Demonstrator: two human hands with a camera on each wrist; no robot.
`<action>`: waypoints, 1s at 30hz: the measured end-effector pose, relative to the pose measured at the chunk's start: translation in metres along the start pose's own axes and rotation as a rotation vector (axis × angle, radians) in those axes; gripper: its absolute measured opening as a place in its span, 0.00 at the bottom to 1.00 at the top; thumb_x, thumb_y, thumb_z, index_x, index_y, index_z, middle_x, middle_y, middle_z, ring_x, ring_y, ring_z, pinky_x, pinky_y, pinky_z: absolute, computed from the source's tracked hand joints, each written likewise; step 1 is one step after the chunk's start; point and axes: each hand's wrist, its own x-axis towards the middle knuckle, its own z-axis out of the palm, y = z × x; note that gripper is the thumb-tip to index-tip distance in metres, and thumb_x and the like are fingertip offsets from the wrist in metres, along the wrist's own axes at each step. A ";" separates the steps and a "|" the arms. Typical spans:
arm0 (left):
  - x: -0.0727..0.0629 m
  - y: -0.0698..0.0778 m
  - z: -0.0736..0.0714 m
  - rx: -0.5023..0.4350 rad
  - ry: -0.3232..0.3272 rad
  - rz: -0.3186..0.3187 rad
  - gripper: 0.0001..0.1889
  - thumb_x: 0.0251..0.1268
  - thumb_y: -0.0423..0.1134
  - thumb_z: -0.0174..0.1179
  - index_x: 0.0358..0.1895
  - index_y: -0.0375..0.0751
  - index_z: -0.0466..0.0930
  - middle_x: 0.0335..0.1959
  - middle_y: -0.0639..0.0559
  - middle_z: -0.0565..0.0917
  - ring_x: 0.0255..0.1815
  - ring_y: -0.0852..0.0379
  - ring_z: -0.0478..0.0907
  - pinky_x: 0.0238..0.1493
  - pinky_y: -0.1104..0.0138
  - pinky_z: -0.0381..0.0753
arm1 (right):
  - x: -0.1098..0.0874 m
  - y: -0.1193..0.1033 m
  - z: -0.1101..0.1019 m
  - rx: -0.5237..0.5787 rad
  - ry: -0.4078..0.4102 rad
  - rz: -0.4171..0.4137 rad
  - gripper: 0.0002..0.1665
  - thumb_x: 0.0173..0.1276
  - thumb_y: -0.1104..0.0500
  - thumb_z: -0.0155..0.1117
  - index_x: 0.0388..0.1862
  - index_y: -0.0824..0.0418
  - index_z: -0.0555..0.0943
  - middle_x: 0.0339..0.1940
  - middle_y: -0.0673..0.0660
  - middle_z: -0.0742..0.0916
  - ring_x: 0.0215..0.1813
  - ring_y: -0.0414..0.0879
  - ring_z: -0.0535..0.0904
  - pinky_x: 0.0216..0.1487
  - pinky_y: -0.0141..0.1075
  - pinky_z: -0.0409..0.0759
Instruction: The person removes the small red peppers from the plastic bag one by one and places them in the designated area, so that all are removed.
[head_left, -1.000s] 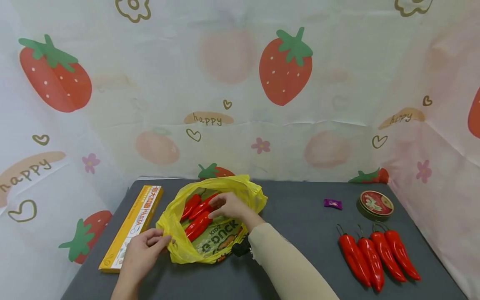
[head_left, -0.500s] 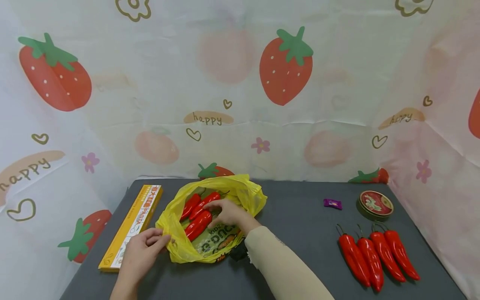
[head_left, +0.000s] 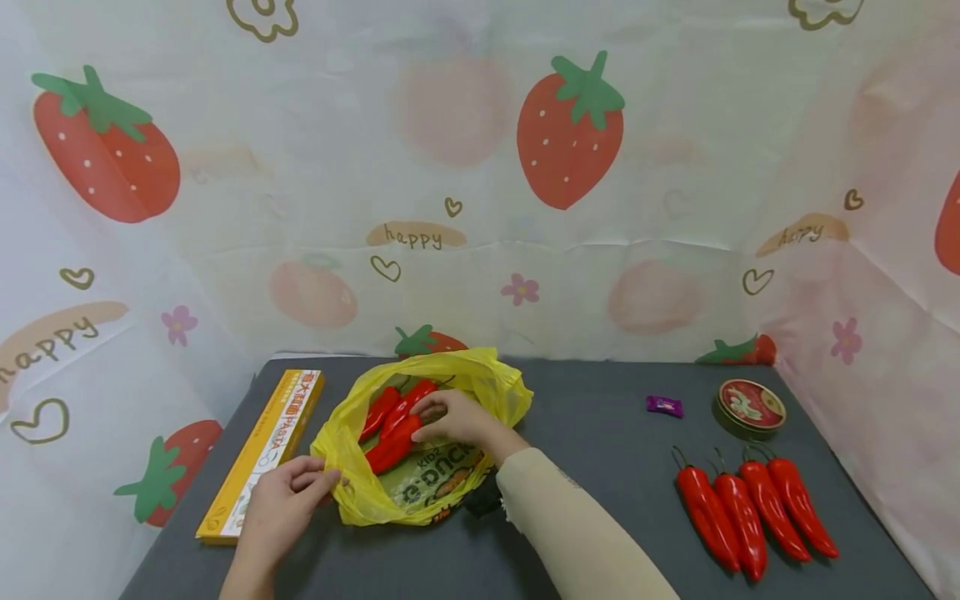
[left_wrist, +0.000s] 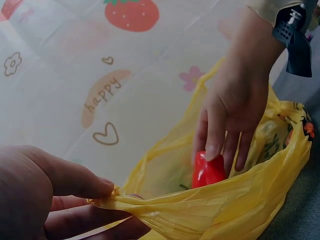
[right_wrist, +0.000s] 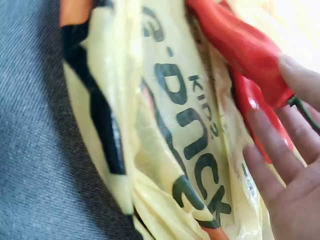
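Bag (head_left: 513, 396): yellow crinkled plastic, mouth open, on the dark grey tabletop (head_left: 592, 467); I find its dark lettering partly covered in the head view.
Left hand (head_left: 288, 496): bare, pinching the bag's rim between thumb and fingers; some fingertips disappear behind plastic in the left wrist view.
Right hand (head_left: 463, 421): inside the bag, grip narrow, holding a glossy red elongated pepper (head_left: 392, 447) near its green stem (right_wrist: 300, 107).
Held pepper: in the bag; far end hidden by the rim in the left wrist view, cut off in the right.
Other contents: two more red peppers (head_left: 380, 412); fingers overlap one, contact I cannot confirm.
Left side: flat yellow-and-white cardboard box (head_left: 264, 458), edge partly behind the left hand.
Right side: four loose red peppers (head_left: 741, 525), round red-lidded tin (head_left: 750, 404), small purple packet (head_left: 664, 406).
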 end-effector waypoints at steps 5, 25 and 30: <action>0.000 0.000 -0.001 0.002 -0.001 0.003 0.19 0.69 0.44 0.66 0.51 0.30 0.82 0.37 0.46 0.91 0.34 0.60 0.86 0.36 0.69 0.86 | -0.003 0.001 -0.005 0.323 -0.005 0.010 0.23 0.66 0.61 0.72 0.59 0.61 0.82 0.51 0.57 0.84 0.47 0.47 0.84 0.55 0.50 0.84; 0.003 -0.001 0.000 -0.001 -0.006 -0.008 0.19 0.69 0.44 0.65 0.52 0.30 0.81 0.38 0.46 0.91 0.35 0.61 0.86 0.39 0.66 0.87 | -0.027 0.003 -0.016 0.600 -0.026 0.053 0.34 0.81 0.41 0.45 0.75 0.61 0.67 0.61 0.72 0.80 0.56 0.65 0.83 0.48 0.53 0.86; 0.003 -0.001 0.001 -0.001 -0.005 -0.005 0.19 0.69 0.44 0.66 0.52 0.30 0.82 0.38 0.46 0.91 0.35 0.61 0.86 0.38 0.68 0.86 | -0.041 0.002 -0.014 0.652 -0.034 0.078 0.37 0.80 0.38 0.45 0.76 0.61 0.64 0.61 0.77 0.76 0.61 0.71 0.78 0.51 0.61 0.83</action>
